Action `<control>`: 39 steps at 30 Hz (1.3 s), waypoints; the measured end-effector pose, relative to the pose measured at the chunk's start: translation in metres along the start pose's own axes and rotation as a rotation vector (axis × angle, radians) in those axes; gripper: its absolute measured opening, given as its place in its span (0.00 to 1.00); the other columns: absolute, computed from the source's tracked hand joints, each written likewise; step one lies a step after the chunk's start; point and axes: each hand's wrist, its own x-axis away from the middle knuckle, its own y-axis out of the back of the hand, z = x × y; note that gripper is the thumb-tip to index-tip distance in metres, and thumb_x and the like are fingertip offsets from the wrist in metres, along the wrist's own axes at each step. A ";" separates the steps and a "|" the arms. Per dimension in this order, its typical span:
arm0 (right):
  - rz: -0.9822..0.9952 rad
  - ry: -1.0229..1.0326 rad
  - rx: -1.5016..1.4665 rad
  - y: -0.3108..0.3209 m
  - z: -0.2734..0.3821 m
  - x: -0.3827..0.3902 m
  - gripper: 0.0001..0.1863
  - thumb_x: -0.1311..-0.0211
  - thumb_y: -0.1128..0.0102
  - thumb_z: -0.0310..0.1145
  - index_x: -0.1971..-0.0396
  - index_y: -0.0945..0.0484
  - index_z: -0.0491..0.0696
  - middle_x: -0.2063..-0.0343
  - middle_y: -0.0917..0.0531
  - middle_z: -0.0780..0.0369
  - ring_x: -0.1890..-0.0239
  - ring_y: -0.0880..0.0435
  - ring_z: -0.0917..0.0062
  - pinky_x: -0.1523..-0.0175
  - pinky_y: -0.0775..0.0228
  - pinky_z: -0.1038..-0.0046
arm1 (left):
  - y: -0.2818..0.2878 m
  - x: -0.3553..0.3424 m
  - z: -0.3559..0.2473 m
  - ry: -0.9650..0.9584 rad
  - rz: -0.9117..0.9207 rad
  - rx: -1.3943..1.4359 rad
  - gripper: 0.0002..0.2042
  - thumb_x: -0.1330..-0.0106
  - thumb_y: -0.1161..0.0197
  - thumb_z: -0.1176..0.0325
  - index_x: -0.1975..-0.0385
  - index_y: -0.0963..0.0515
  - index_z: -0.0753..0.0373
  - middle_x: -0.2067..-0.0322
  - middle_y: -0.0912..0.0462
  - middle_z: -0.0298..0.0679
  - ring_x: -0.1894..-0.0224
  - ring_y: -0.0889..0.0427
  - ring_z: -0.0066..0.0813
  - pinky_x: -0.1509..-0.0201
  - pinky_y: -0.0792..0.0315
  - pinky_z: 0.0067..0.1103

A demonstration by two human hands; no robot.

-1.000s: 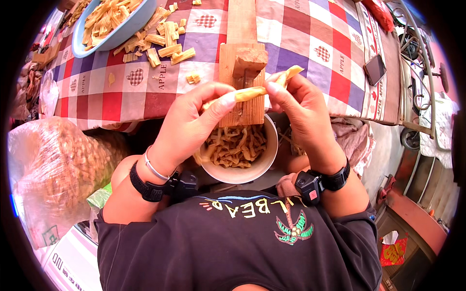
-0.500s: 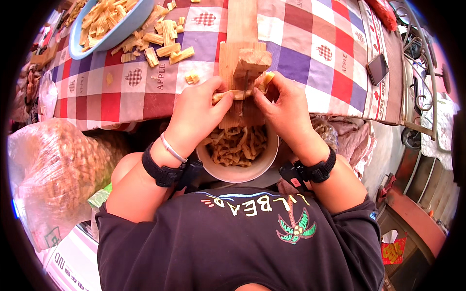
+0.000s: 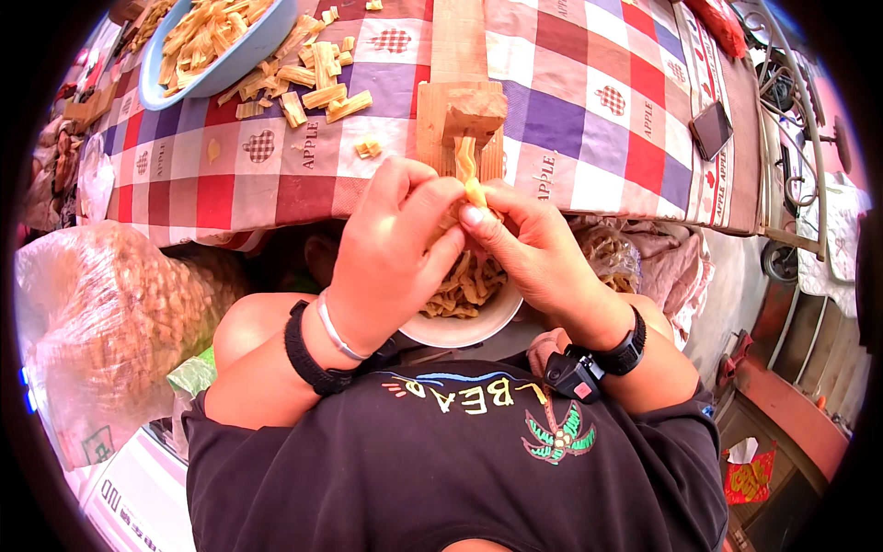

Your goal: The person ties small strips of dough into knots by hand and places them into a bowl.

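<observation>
My left hand and right hand meet just below a wooden block that stands on a wooden board. Between their fingertips they grip a pale yellow ribbed strip, its free end pointing up at the block. My left fingers are curled and partly hide what they hold; my right thumb presses the strip. Under my hands a white bowl holds twisted brownish strips, partly covered by my fingers.
A blue basin of yellow strips stands at the far left, with loose pieces beside it on the checked tablecloth. A phone lies at the table's right. At the left rests a big clear plastic bag of brownish pieces.
Both hands have come closer together and nearer to me, away from the block's upright metal piece. The strip, which lay crosswise there, now points upward between my fingers.
</observation>
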 end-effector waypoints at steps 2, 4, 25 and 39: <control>-0.008 -0.002 -0.085 -0.003 -0.001 0.000 0.12 0.25 0.46 0.36 0.53 0.22 0.43 0.65 0.22 0.69 0.60 0.24 0.85 0.51 0.30 0.79 | -0.003 0.000 0.000 -0.007 -0.027 0.079 0.15 0.47 0.33 0.80 0.59 0.25 0.65 0.65 0.27 0.44 0.65 0.22 0.41 0.61 0.26 0.30; -0.006 -0.008 -0.188 -0.005 0.000 -0.001 0.11 0.24 0.47 0.35 0.56 0.22 0.44 0.65 0.22 0.69 0.60 0.25 0.85 0.51 0.30 0.79 | 0.001 -0.001 0.003 0.023 0.033 0.201 0.16 0.47 0.32 0.79 0.58 0.25 0.65 0.65 0.27 0.43 0.65 0.22 0.40 0.60 0.26 0.30; 0.079 -0.029 0.317 0.048 0.009 -0.036 0.14 0.34 0.40 0.36 0.65 0.19 0.37 0.79 0.18 0.63 0.74 0.22 0.84 0.68 0.29 0.75 | -0.009 -0.011 0.026 0.521 0.093 0.503 0.06 0.33 0.38 0.73 0.59 0.21 0.66 0.70 0.16 0.36 0.67 0.17 0.23 0.61 0.24 0.21; 0.091 -0.083 -0.123 0.028 0.036 -0.012 0.10 0.30 0.37 0.37 0.58 0.22 0.46 0.72 0.21 0.71 0.70 0.23 0.91 0.64 0.29 0.85 | -0.001 0.000 0.010 0.341 0.208 0.729 0.15 0.26 0.42 0.62 0.50 0.26 0.66 0.60 0.20 0.41 0.59 0.21 0.28 0.55 0.26 0.25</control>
